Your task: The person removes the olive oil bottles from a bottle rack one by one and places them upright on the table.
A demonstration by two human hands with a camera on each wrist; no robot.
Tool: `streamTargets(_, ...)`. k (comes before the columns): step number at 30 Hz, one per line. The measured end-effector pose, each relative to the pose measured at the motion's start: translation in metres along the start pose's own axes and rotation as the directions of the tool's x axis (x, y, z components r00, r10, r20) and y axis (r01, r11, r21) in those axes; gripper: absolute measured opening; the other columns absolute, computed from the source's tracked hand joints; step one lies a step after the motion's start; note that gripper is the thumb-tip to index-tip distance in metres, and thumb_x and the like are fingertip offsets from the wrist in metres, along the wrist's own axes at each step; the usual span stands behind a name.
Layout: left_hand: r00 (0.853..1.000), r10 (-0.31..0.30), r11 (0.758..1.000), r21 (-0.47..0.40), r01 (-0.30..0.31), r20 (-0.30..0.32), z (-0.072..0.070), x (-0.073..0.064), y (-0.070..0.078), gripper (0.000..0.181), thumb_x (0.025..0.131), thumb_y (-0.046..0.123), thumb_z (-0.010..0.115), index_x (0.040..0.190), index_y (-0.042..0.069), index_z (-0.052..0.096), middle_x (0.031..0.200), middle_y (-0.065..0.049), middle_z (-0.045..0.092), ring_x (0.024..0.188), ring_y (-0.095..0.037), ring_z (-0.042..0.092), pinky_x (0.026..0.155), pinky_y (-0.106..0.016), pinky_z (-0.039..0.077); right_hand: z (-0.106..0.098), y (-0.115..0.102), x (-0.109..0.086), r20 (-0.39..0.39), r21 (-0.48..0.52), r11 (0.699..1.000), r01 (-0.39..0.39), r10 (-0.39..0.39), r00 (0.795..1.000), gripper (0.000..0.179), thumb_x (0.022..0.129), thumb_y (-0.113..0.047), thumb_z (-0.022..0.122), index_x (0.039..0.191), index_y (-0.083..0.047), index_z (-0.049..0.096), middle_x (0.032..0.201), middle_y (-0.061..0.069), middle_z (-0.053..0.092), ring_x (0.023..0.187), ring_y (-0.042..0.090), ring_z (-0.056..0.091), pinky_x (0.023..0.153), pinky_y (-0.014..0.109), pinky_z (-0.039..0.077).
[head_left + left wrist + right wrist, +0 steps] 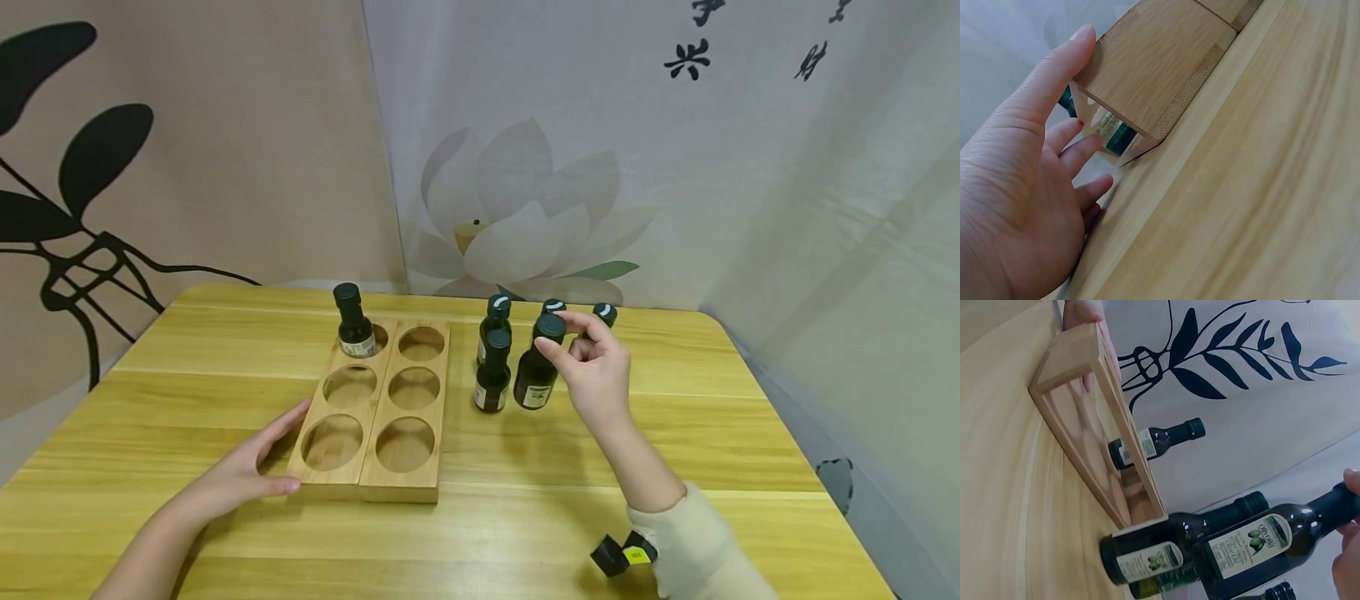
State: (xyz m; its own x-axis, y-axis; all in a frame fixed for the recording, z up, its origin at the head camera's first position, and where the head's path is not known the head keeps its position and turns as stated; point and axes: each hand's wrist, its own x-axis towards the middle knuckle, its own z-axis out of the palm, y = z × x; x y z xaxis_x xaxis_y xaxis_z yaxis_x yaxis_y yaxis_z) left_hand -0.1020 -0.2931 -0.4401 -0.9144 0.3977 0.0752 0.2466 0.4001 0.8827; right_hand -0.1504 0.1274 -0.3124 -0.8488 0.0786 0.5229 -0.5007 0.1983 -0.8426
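My right hand (600, 375) pinches a dark olive oil bottle (1250, 547) by its capped neck, between thumb and fingers. It hangs slightly tilted, seemingly just above the table, in front of other bottles. A wooden rack (369, 446) with two rows of round holes stands left of it. One small olive oil bottle (352, 321) sits in the rack's far left hole. At the rack's near left corner rests my left hand (232, 479), thumb against the front and fingers extended along the side. The left wrist view shows those fingers (1082, 156) loosely bent beside the rack's open side.
Several more dark bottles stand close together right of the rack, including a near one (492, 375) and a far one (604, 314). A patterned cloth (525, 167) hangs behind the wooden table (480, 542). A black strap device (622, 554) is on the right wrist.
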Motion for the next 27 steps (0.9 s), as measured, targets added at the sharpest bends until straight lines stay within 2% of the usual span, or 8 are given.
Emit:
streamTargets(6,1.000,0.001,1.000,0.004,-0.001,-0.003,0.000,0.000,0.000,0.095,0.078,0.004,0.074,0.154,0.018,0.019,0.154,-0.025,0.014,0.137,-0.033,0.012,0.095,-0.078,0.008,-0.006,0.005,0.004,-0.010,-0.010,1.000,0.008,-0.008,1.000,0.031,0.079,0.007,0.074,0.106,0.012,0.062,0.055,0.003,0.046,0.045,0.006,0.034,0.041,0.018,0.029)
streamTargets(13,1.000,-0.012,1.000,0.009,0.012,-0.001,0.001,0.001,0.002,0.096,0.078,0.005,0.074,0.154,0.018,0.019,0.154,-0.027,0.014,0.134,-0.049,0.009,0.094,-0.078,0.008,-0.011,0.007,0.010,-0.020,0.001,1.000,-0.004,0.004,1.000,0.031,0.080,0.005,0.074,0.108,0.011,0.063,0.083,0.003,0.060,0.046,0.006,0.033,0.041,0.018,0.027)
streamTargets(18,1.000,-0.012,1.000,0.004,0.012,0.000,0.001,0.001,0.002,0.096,0.078,0.005,0.074,0.154,0.019,0.019,0.154,-0.027,0.014,0.133,-0.054,0.008,0.093,-0.078,0.007,-0.014,0.007,0.014,-0.026,0.016,0.999,-0.048,0.048,0.999,0.030,0.080,0.003,0.074,0.107,0.009,0.063,0.084,0.006,0.060,0.046,0.005,0.033,0.041,0.017,0.026)
streamTargets(27,1.000,-0.018,1.000,0.009,0.018,-0.003,0.000,0.001,0.002,0.095,0.078,0.005,0.074,0.154,0.021,0.019,0.154,-0.025,0.014,0.133,-0.052,0.009,0.094,-0.078,0.007,-0.016,0.017,0.013,-0.028,-0.009,0.997,-0.080,0.080,0.996,0.032,0.080,0.003,0.074,0.110,0.009,0.063,0.085,-0.004,0.059,0.046,0.004,0.033,0.041,0.017,0.026)
